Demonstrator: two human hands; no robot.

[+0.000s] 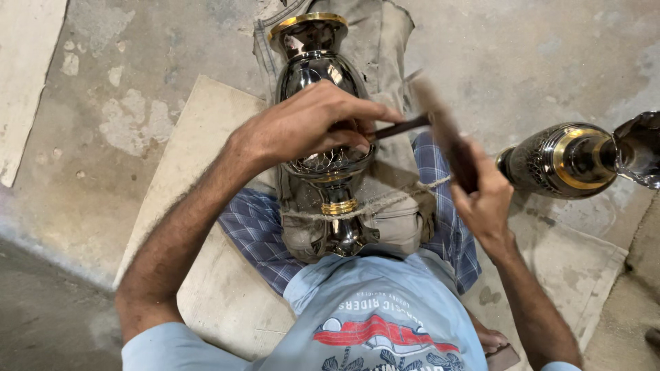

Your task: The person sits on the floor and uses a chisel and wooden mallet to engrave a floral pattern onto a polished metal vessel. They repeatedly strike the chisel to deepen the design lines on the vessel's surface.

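I saw my left hand (309,124) pinching a slim chisel (402,127) against the dark metal vase (320,69) roped across my lap, while my right hand (481,199) gripped a wooden mallet (443,130). Only a lower band looked engraved; the shoulder remained plain. A second vase (557,159) lay on the floor's right edge.

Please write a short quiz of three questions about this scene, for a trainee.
1. True or false: the left hand holds a thin engraving tool against the dark metal vase.
2. What does the right hand grip? A) wooden mallet B) brush C) cloth
3. What crosses the vase's narrow neck?

Key: 1 true. 2 A. 3 a rope.
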